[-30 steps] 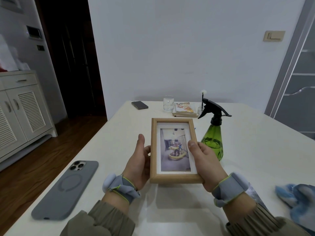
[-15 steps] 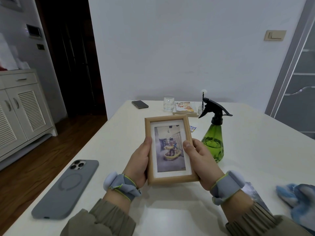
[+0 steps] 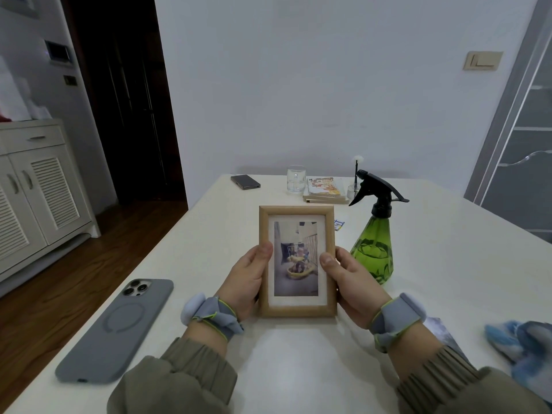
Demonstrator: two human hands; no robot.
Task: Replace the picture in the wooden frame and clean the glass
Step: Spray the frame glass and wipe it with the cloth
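I hold a light wooden picture frame (image 3: pixel 296 211) upright above the white table (image 3: pixel 448 264), its glass side facing me. Behind the glass sits a photo (image 3: pixel 295 258) with a white mat around it. My left hand (image 3: pixel 248 279) grips the frame's left edge, thumb on the front. My right hand (image 3: pixel 349 282) grips the right edge the same way. A green spray bottle (image 3: pixel 373 252) with a black trigger stands just right of the frame. A blue and white cloth (image 3: pixel 519 348) lies at the right edge. A loose print (image 3: pixel 442 333) peeks out behind my right wrist.
A grey phone (image 3: pixel 116 333) lies face down near the table's left edge. At the far end are a dark phone (image 3: pixel 245 182), a drinking glass (image 3: pixel 296 179), a stack of books (image 3: pixel 325 191) and a small card (image 3: pixel 339 225). A white cabinet (image 3: pixel 38 186) stands at left.
The frame shifted slightly left and back and now stands straighter. My left thumb moved onto the frame's front, and both hands slid a little higher along its sides.
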